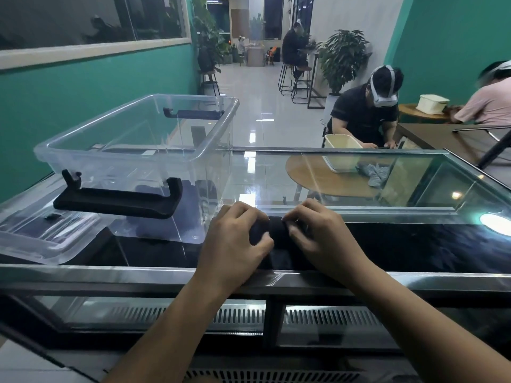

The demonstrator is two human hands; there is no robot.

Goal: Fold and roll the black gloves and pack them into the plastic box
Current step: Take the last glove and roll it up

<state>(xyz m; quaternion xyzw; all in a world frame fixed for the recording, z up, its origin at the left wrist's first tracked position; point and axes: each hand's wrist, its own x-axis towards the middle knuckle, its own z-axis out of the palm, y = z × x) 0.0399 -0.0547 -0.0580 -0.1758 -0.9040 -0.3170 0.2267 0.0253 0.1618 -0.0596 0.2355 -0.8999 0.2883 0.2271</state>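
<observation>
A black glove lies on the dark glass counter top, partly rolled into a thick bundle at its far end, with flat fabric trailing toward me. My left hand grips the roll's left side and my right hand grips its right side, fingers curled over it. The clear plastic box stands to the left on the counter, with black clip handles; dark shapes show through its wall, but I cannot tell what they are.
The box's clear lid lies at the left front beside the box. A metal rail runs along the counter's near edge. Beyond the glass, other people sit at tables with a cream bin.
</observation>
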